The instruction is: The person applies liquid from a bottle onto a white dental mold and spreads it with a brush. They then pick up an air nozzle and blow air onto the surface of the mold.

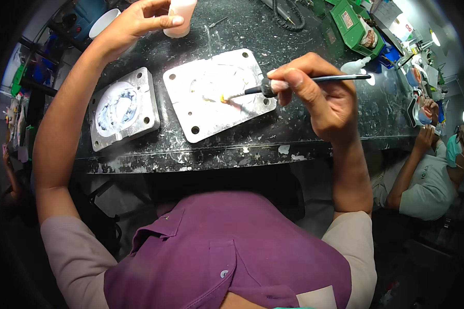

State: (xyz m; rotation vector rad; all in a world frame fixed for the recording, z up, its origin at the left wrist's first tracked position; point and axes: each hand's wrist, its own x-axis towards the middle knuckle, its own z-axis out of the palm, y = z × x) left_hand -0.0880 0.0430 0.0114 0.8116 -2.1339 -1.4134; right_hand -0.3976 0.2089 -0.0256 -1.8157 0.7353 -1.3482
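Note:
My right hand (317, 98) grips a slim dark-handled brush (345, 78), with a thick dark wrap near the fingers. The brush's yellowish tip meets the face of a square metal mould plate (178, 95), which has holes near its corners. At the far left, my left hand (142, 23) is closed round a translucent pinkish cup (180, 18), whose top is cut off by the picture's edge. A second mould plate (152, 105), with a round recess and bluish-white marks, lies left of the first. Glare hides detail on the brushed plate.
The black bench (294, 129) is spattered with white. Behind lie a small thin tool (218, 22) and a coiled cord (294, 23). A green bin (353, 26) and a white bottle (354, 66) are at the back right. Another person (425, 180) sits on the right.

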